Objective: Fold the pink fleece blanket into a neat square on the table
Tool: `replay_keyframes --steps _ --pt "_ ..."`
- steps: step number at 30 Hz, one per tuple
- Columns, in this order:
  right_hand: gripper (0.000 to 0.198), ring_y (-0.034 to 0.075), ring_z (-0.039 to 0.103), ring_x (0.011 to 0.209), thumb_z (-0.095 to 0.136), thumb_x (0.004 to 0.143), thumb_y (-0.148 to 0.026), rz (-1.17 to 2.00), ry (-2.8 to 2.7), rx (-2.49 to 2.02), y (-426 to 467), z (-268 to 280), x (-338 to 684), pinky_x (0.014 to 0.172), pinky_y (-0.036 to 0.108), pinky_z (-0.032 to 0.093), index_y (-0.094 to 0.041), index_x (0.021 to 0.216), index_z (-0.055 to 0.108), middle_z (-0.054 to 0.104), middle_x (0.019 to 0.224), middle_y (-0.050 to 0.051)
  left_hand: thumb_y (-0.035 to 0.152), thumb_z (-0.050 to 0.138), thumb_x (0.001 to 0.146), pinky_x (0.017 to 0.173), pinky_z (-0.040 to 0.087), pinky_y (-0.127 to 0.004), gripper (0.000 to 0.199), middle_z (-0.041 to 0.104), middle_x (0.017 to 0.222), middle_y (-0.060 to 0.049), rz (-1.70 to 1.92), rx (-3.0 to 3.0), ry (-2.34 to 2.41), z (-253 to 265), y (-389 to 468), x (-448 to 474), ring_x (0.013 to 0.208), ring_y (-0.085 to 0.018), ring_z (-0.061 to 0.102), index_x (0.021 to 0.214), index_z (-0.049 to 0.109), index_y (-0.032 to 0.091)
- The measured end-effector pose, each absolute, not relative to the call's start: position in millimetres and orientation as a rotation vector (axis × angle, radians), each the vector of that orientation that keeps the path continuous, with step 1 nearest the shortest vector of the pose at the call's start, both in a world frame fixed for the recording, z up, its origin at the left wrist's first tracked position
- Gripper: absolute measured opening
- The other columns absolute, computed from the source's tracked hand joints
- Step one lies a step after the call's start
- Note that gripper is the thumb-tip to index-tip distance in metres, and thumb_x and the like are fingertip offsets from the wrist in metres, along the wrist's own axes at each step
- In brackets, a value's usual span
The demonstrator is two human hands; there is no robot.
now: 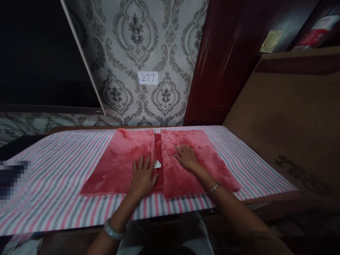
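A plush pink-red cloth, perhaps a towel or small blanket, lies on the table with both sides folded in toward the middle. Between the two folded edges runs a narrow, darker strip, where a small white tag shows. My left hand rests flat on the left fold near its inner edge, fingers spread, beside the tag. On the right fold, my right hand lies palm down with its fingers stretched out. Neither hand grips anything.
Under the plush cloth is a striped tablecloth covering the table. A large cardboard box stands at the right edge. Behind are a patterned wall with a paper marked 277, a dark screen and a dark red panel.
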State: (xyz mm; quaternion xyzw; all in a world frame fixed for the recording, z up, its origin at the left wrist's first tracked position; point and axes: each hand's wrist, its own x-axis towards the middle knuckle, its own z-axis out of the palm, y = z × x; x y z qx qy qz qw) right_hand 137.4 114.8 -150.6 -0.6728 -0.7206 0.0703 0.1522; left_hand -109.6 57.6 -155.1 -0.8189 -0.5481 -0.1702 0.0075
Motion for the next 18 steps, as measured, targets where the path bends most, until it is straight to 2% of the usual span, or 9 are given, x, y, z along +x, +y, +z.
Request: replay_keyframes --steps 4,7,10,14,18 --pt "0.056 0.031 0.027 0.147 0.051 0.096 -0.039 0.3 -2.116 -1.881 115.8 -147.8 142.7 0.118 0.051 0.02 -0.022 0.148 0.044 0.033 0.158 0.013 0.032 0.05 0.091 0.11 0.028 -0.066 0.044 0.048 0.149 -0.019 -0.656 -2.583 -1.757 -146.0 56.3 -107.5 0.14 -0.038 0.04 0.131 0.062 0.019" --pt "0.055 0.026 0.038 0.142 0.053 0.095 -0.035 0.298 -2.035 -1.791 125.3 -130.6 170.5 0.117 0.041 0.028 -0.016 0.146 0.047 0.043 0.152 0.015 0.03 0.043 0.093 0.109 0.036 -0.055 0.039 0.059 0.136 -0.019 -0.967 -2.661 -1.684 -129.5 65.6 -98.7 0.129 -0.033 0.052 0.121 0.066 0.015" --pt "0.054 0.024 0.043 0.138 0.052 0.095 -0.031 0.23 -1.838 -1.94 128.7 -116.9 217.3 0.114 0.034 0.032 -0.012 0.145 0.048 0.047 0.149 0.016 0.03 0.054 0.086 0.105 0.043 -0.046 0.036 0.066 0.125 -0.015 -1.366 -2.838 -1.727 -116.6 90.5 -78.1 0.12 -0.029 0.059 0.117 0.065 0.016" --pt "0.047 0.028 0.056 0.126 0.05 0.096 -0.032 0.253 -1.609 -2.255 119.1 -116.9 271.1 0.102 0.035 0.042 -0.01 0.137 0.056 0.058 0.137 0.02 0.026 0.071 0.069 0.096 0.049 -0.039 0.036 0.071 0.114 -0.013 -1.993 -2.619 -2.325 -112.1 139.3 -48.5 0.116 -0.031 0.062 0.104 0.065 0.018" --pt "0.043 0.029 0.066 0.11 0.046 0.097 -0.037 0.286 -1.557 -2.308 110.4 -131.2 287.6 0.087 0.032 0.048 -0.009 0.122 0.067 0.069 0.119 0.021 0.021 0.076 0.063 0.08 0.053 -0.038 0.029 0.072 0.085 -0.008 -2.098 -2.402 -2.684 -117.9 168.9 -34.3 0.092 -0.03 0.068 0.089 0.063 0.017"
